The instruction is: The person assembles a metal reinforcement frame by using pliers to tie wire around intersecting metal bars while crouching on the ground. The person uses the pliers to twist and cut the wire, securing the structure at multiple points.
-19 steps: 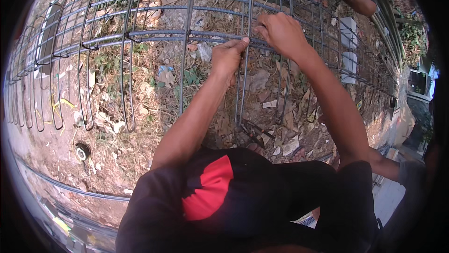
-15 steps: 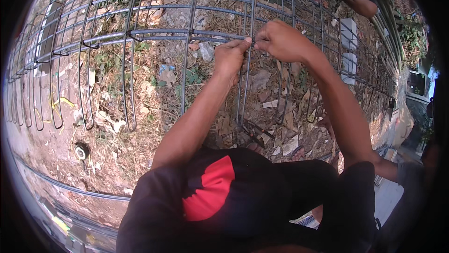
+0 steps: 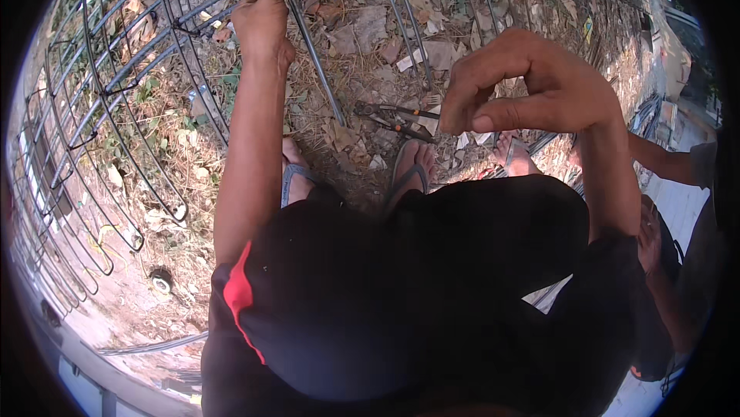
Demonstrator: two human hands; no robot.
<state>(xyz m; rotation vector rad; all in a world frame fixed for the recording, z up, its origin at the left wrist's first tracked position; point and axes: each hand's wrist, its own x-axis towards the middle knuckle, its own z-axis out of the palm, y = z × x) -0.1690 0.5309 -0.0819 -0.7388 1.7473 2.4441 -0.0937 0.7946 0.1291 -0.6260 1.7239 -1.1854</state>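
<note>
My left hand (image 3: 264, 20) squeezes a steel bar (image 3: 308, 39); I should hold it steady. My right hand (image 3: 532, 82) pinches together, holding nothing I can see, above the pliers (image 3: 397, 116).

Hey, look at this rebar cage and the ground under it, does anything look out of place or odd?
One thing: a pair of pliers lies loose on the dry leaves, close in front of the sandalled feet. The left hand grips a cage bar; the right hand is raised with its fingers pinched together. The bars look even.

One rebar cage (image 3: 116, 109), one pliers (image 3: 397, 118) (on ground), two sandals (image 3: 408, 174)
</note>
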